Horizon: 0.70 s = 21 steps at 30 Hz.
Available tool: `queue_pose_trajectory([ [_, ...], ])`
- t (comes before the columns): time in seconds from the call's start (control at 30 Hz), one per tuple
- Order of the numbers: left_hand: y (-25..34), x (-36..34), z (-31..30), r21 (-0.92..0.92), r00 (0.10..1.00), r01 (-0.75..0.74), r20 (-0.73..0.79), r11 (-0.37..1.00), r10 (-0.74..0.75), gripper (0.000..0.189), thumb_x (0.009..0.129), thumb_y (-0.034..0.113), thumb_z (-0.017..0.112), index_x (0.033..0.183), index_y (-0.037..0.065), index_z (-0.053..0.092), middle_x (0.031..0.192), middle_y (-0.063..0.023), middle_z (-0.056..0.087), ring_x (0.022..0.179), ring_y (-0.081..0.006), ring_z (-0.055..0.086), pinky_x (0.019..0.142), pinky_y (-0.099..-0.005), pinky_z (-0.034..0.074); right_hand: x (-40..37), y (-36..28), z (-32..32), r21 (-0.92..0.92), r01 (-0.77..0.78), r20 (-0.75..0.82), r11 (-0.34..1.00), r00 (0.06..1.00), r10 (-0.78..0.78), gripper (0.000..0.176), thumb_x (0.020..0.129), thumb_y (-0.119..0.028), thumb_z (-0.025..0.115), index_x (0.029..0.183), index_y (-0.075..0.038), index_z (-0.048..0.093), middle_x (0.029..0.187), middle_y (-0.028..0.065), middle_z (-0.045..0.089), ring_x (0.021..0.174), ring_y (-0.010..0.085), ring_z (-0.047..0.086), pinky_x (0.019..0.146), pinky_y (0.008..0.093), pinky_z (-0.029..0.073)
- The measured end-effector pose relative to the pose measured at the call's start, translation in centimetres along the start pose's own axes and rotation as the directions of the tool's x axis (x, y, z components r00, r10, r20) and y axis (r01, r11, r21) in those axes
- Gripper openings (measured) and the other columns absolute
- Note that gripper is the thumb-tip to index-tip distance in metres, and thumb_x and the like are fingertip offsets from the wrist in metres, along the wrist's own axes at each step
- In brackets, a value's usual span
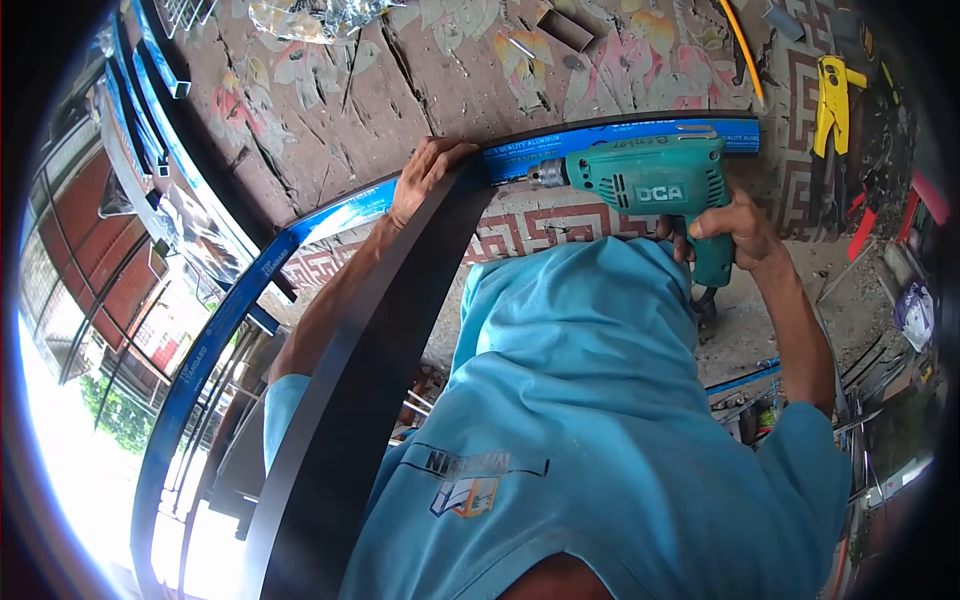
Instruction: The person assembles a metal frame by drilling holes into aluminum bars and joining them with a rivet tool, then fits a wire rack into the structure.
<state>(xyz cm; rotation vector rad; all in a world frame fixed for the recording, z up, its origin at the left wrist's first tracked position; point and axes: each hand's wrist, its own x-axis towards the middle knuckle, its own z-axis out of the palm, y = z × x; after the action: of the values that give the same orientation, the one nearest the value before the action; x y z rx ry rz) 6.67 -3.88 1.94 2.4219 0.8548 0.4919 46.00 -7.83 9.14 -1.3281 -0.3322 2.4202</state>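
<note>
My right hand (737, 228) is wrapped round the handle of a green power drill (640, 178), its index finger at the trigger. The drill's chuck points left, and the bit reaches the side of a dark aluminum profile (390, 330) near its far end. That profile runs from the bottom left up to the worktable. My left hand (427, 175) grips its far end, fingers curled over the top. Behind both hands, a long blue-filmed aluminum bar (620, 135) lies across the table, passing behind the drill.
More blue-filmed profiles (150, 85) lean at the left. Yellow-handled pliers (832, 100) and an orange rod (742, 50) lie at the right of the floral-covered worktable (330, 90). A short hollow tube piece (565, 30) and crumpled clear plastic (315, 18) sit at the back.
</note>
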Motion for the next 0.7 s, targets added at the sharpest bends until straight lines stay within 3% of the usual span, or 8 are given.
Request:
queue_pose_trajectory([
  [0.33, 0.1, 0.1, -0.1, 0.030, 0.998, -0.043, 0.035, 0.999, 0.042, 0.051, 0.060, 0.012, 0.075, 0.105, -0.004, 0.058, 0.112, -0.0147, 0.056, 0.097, -0.0301, 0.055, 0.077, -0.0405, 0.047, 0.0, -0.2, 0.4, 0.015, 0.005, 0.010, 1.000, 1.000, -0.005, 0.058, 0.062, -0.008, 0.058, 0.118, 0.004, 0.050, 0.089, 0.0209, 0.064, 0.063, 0.0263, 0.066, 0.053, 0.0343, 0.054],
  [0.53, -0.6, -0.6, 0.3, 0.031, 0.998, -0.053, 0.028, 0.998, 0.052, 0.051, 0.061, 0.010, 0.073, 0.107, -0.004, 0.057, 0.114, -0.0147, 0.056, 0.097, -0.0303, 0.055, 0.077, -0.0414, 0.047, 0.2, 0.4, 0.3, 0.055, -0.018, 0.030, 0.998, 0.999, 0.017, 0.050, 0.062, -0.008, 0.059, 0.111, 0.004, 0.054, 0.082, 0.0159, 0.062, 0.058, 0.0224, 0.060, 0.053, 0.0345, 0.051],
  [0.7, -1.2, -1.3, 0.8, 0.021, 0.998, -0.047, 0.037, 0.999, 0.046, 0.046, 0.065, 0.005, 0.067, 0.108, -0.004, 0.056, 0.114, -0.0139, 0.057, 0.096, -0.0304, 0.055, 0.079, -0.0419, 0.047, -0.2, 0.8, 1.1, 0.052, -0.009, -0.062, 0.999, 0.998, 0.012, 0.048, 0.062, -0.007, 0.059, 0.108, 0.005, 0.055, 0.078, 0.0142, 0.060, 0.055, 0.0216, 0.057, 0.054, 0.0346, 0.050],
])
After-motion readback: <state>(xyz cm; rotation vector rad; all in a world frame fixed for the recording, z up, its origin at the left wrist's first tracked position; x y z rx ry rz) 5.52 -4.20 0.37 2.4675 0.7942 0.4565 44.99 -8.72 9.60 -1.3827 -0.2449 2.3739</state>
